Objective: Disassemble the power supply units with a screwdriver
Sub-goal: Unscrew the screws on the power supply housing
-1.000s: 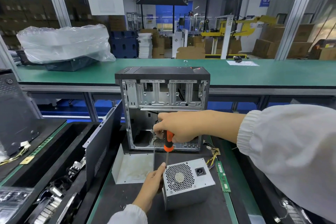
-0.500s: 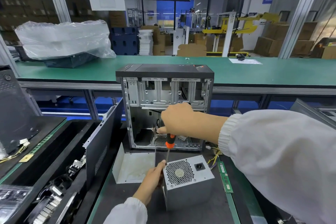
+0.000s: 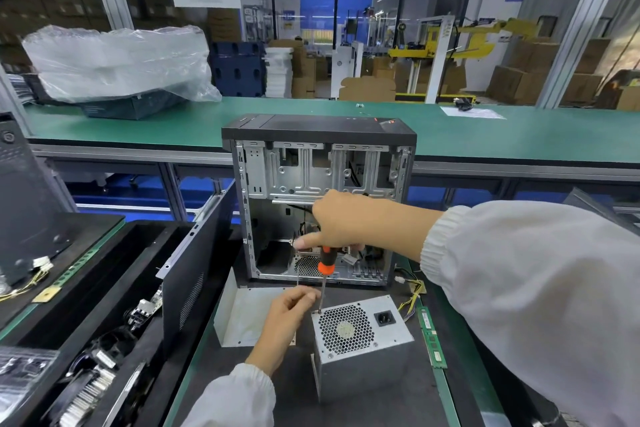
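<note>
A grey metal power supply unit (image 3: 360, 340) with a round fan grille and a black socket stands on the dark mat in front of me. My right hand (image 3: 341, 222) grips an orange and black screwdriver (image 3: 325, 262) held upright, with the tip on the unit's top left corner. My left hand (image 3: 287, 317) rests against the unit's left edge, fingers curled beside the screwdriver shaft. Yellow and black cables (image 3: 410, 295) trail from behind the unit.
An opened computer case (image 3: 318, 163) stands just behind the unit. A loose grey metal plate (image 3: 242, 315) lies left of it, a black side panel (image 3: 194, 270) leans further left. A tray of parts (image 3: 90, 374) is at lower left. RAM sticks (image 3: 431, 336) lie on the right.
My right hand has risen a little with the screwdriver, and the tip now sits on the unit's corner. The left hand stays at the unit's left edge.
</note>
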{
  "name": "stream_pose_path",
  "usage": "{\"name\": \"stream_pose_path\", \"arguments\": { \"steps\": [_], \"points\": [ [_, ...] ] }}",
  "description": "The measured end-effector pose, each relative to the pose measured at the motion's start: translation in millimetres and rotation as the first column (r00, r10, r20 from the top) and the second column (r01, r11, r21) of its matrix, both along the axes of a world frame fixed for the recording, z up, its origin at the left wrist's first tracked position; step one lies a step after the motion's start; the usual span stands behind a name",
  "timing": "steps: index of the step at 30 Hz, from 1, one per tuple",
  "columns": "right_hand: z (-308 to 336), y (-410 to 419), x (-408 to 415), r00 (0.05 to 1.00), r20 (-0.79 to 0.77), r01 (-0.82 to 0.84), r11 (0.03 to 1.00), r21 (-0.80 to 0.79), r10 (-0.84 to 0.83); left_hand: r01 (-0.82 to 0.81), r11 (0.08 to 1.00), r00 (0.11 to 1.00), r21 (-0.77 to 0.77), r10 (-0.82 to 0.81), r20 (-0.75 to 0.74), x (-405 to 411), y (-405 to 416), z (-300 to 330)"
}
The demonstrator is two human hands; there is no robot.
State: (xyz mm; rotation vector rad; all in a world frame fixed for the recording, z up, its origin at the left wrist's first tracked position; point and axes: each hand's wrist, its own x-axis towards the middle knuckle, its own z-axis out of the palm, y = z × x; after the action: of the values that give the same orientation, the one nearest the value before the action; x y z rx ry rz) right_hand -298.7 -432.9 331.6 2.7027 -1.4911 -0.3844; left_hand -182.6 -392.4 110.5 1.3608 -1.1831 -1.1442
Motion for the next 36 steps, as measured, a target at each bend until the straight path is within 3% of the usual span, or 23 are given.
{"name": "stream_pose_path", "arguments": {
  "steps": [3,7,11,15,17,19,21,23,26,30,33,36],
  "points": [
    [-2,3,5,0.982,-0.189,-0.025,0.980,-0.197,-0.013,0.099,0.995,0.995,0.010,-0.100,0.014,2,7,4],
    [3,2,4,0.972,-0.211,-0.135,0.982,-0.131,0.106,0.156,0.988,0.987,0.017,-0.157,0.030,7,12,5],
    [12,-2,3,0.983,-0.025,-0.175,0.968,0.179,0.182,0.174,0.985,0.983,0.001,-0.174,0.053,10,14,6],
    [9,0,2,0.989,0.092,-0.136,0.966,0.222,0.118,0.160,0.987,0.986,0.007,-0.160,0.048,11,14,3],
    [6,5,3,0.995,0.091,-0.052,0.984,0.172,0.037,0.165,0.986,0.984,0.006,-0.165,0.064,11,14,2],
    [3,6,4,1.000,-0.005,-0.011,1.000,-0.002,0.011,0.158,0.987,0.984,0.003,-0.158,0.080,10,13,2],
    [0,4,7,0.994,-0.113,-0.020,0.988,-0.150,0.003,0.150,0.989,0.986,-0.001,-0.150,0.074,10,12,0],
    [-2,3,9,0.990,-0.135,-0.067,0.983,-0.172,0.044,0.149,0.989,0.987,-0.010,-0.148,0.067,11,11,-1],
    [6,0,5,0.969,-0.163,-0.197,0.979,-0.057,0.185,0.148,0.989,0.987,-0.010,-0.147,0.062,11,11,-1],
    [15,-4,-1,0.953,-0.023,-0.294,0.937,0.187,0.303,0.161,0.987,0.986,-0.009,-0.161,0.039,11,10,-3],
    [10,-3,1,0.964,0.057,-0.267,0.939,0.216,0.261,0.189,0.982,0.982,-0.030,-0.188,0.022,11,10,-2],
    [6,-2,1,0.985,0.163,-0.111,0.949,0.295,0.064,0.202,0.978,0.979,-0.046,-0.202,0.008,10,10,0]
  ]
}}
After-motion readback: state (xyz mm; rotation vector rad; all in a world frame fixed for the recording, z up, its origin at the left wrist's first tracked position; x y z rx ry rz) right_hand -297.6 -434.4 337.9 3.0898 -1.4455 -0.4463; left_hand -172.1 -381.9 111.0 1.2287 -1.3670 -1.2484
